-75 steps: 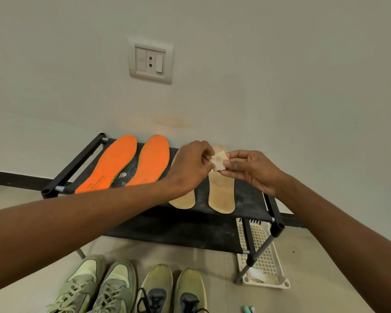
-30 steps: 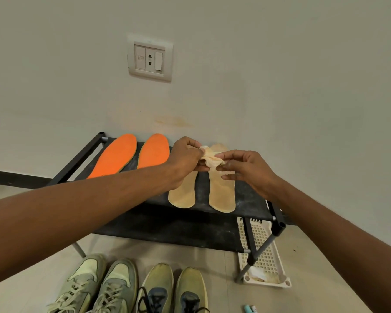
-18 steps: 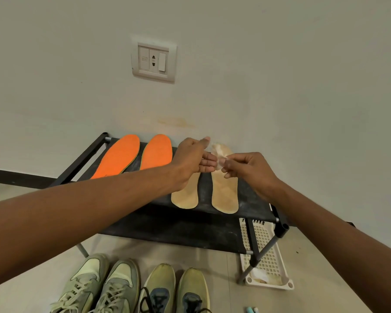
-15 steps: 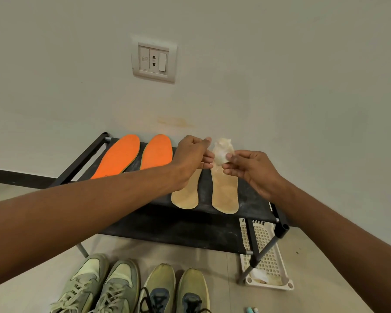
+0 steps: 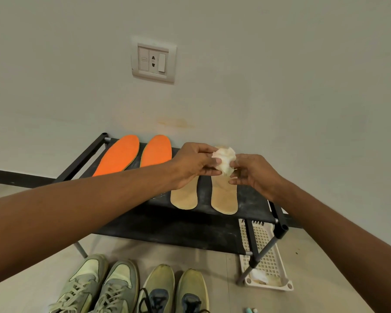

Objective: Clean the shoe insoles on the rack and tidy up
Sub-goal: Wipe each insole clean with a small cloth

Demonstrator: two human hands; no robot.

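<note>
A black shoe rack (image 5: 253,203) stands against the wall. Two orange insoles (image 5: 116,158) lie on its left half and two tan insoles (image 5: 224,197) on its right half. Above the tan pair, a crumpled white tissue wad (image 5: 225,160) is pinched between both hands. My left hand (image 5: 193,164) grips its left side with fingertips. My right hand (image 5: 254,173) pinches its right side. The toe ends of the tan insoles are hidden behind my hands.
Two pairs of worn sneakers (image 5: 131,290) sit on the floor in front of the rack. A cream perforated plastic tray (image 5: 265,260) with tissue scraps lies on the floor under the rack's right end. A wall socket (image 5: 154,61) is above.
The flat tissue piece has been bunched into a rounder wad between my hands. Both hands stayed above the tan insoles, shifting only slightly.
</note>
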